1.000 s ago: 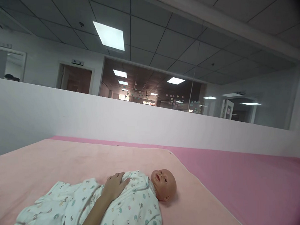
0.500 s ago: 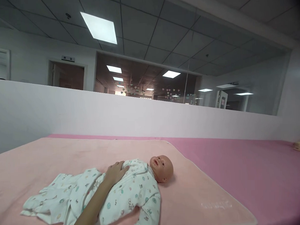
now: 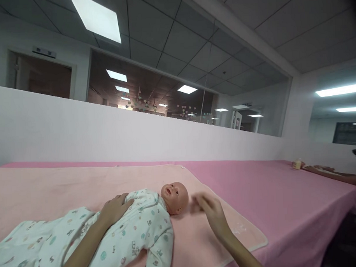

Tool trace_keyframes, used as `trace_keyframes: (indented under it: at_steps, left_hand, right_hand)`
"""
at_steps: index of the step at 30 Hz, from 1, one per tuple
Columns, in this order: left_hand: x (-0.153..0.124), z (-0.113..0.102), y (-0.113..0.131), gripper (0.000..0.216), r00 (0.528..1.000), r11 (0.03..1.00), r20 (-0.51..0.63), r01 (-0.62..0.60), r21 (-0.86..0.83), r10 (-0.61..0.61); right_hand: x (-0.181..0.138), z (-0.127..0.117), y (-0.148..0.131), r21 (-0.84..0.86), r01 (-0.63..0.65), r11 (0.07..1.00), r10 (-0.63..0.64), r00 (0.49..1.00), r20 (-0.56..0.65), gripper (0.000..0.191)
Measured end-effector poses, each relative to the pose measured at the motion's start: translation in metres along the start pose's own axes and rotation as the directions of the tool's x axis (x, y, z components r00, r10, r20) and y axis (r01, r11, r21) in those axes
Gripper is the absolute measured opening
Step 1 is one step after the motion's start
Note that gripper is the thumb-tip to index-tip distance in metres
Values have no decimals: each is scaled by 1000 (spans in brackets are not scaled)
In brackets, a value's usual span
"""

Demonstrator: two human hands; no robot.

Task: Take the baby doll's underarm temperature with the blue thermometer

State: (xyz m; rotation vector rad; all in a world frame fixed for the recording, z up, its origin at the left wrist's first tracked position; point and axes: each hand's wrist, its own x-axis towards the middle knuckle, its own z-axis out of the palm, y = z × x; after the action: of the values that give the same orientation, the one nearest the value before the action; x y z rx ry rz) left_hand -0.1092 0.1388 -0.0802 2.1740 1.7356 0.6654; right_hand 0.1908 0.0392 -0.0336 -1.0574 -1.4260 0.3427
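Observation:
A bald baby doll (image 3: pixel 177 196) lies on its back, its head toward the right. It wears a white printed gown (image 3: pixel 140 228) with small coloured figures. My left hand (image 3: pixel 115 209) rests flat on the doll's chest, fingers stretched over the cloth. Just right of the doll's head, apart from it, is my right hand (image 3: pixel 211 210). Its fingers are smeared by motion, so their pose is unclear. Beneath the doll spreads a peach blanket (image 3: pixel 193 246).
A pink cover (image 3: pixel 244 182) lies under the blanket and drapes over the table's right edge. Behind stands a low white wall (image 3: pixel 137 135) with a window above. At the far right are a small cream bottle (image 3: pixel 297 164) and another person's arm (image 3: pixel 334 175).
My right hand has come into view beside the doll's head. The view has turned right, showing the table's far end and another person. My left hand stays on the doll's chest.

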Motion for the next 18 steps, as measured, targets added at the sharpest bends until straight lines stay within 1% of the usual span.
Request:
trace_keyframes:
  at_steps: [2,4,5,7,10,12,14,16,17,18]
  left_hand:
    - [0,0,0,60,1000,1000,9,1,-1,-1]
    - [0,1,0,59,1000,1000,20,4,-8,-4]
    - [0,1,-1,59,1000,1000,21,8,-9,-8]
    - [1,1,-1,60,1000,1000,18,16,-3,-16]
    - [1,2,0,58,1000,1000,11,23,1,-23]
    - [2,2,0,56,1000,1000,7,10,-4,-10]
    - [2,2,-1,56,1000,1000,1,-2,-3,2]
    - [3,3,-2,56,1000,1000,-1,-2,3,2]
    - [3,3,-3,57,1000,1000,0,1,6,-1]
    - [4,3,-3,57,1000,1000,2,4,8,-4]
  right_hand:
    - [34,3,7,-7,-54,999,53,997,-53,20]
    - [70,16,25,33,-181,983,183,981,-62,14]
    - [84,23,37,74,-271,960,273,962,-16,13]
    - [100,36,60,124,-375,919,365,926,99,17]
    - [96,42,87,197,-479,856,423,866,265,30]
    - [88,39,95,258,-509,821,421,846,328,36]
    - [81,35,97,321,-499,805,390,852,348,35]
    - [77,32,97,379,-465,800,345,874,342,23]
    - [76,31,97,405,-447,798,323,884,338,23]
    - [75,31,97,423,-437,794,308,888,341,29]
